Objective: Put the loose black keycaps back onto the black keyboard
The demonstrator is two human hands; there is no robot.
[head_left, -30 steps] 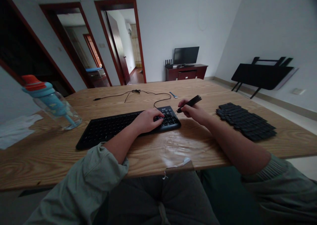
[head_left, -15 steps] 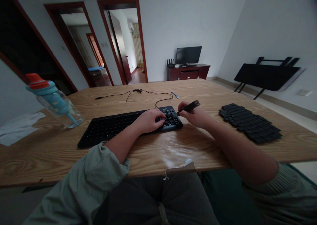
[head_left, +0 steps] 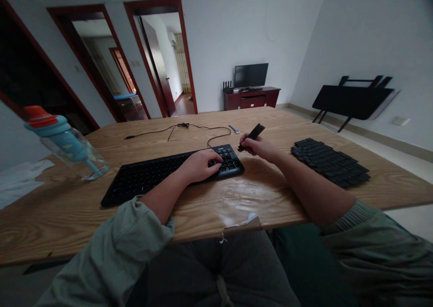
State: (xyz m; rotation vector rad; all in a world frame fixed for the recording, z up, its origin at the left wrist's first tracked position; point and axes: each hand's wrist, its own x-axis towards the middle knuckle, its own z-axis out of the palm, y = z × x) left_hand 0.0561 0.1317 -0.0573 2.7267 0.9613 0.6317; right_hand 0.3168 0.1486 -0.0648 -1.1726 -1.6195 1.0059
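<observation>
A black keyboard (head_left: pixel 149 175) lies at a slant across the table in front of me. My left hand (head_left: pixel 203 165) rests on its right part, at the number pad, with thumb and fingers apart. Just off the keyboard's right end, my right hand (head_left: pixel 255 145) is closed around a dark bar-shaped tool (head_left: pixel 256 131). The tool's long end points up and to the right. Its lower end shows below the fingers, too small to make out. Further right lies a patch of overlapping flat black pieces (head_left: pixel 331 162), in rows.
A clear bottle (head_left: pixel 67 144) with a red and blue lid stands at the left beside white tissue (head_left: pixel 20 180). Behind the keyboard run its black cable (head_left: pixel 199 126) and a small blue-handled brush (head_left: pixel 233 129). Torn film (head_left: pixel 248 221) sits at the wooden table's (head_left: pixel 209 208) front edge.
My right hand has lifted the dark tool up and away from the keyboard's right end, tilting it more upright. My left hand stays on the number pad. The view has shifted slightly.
</observation>
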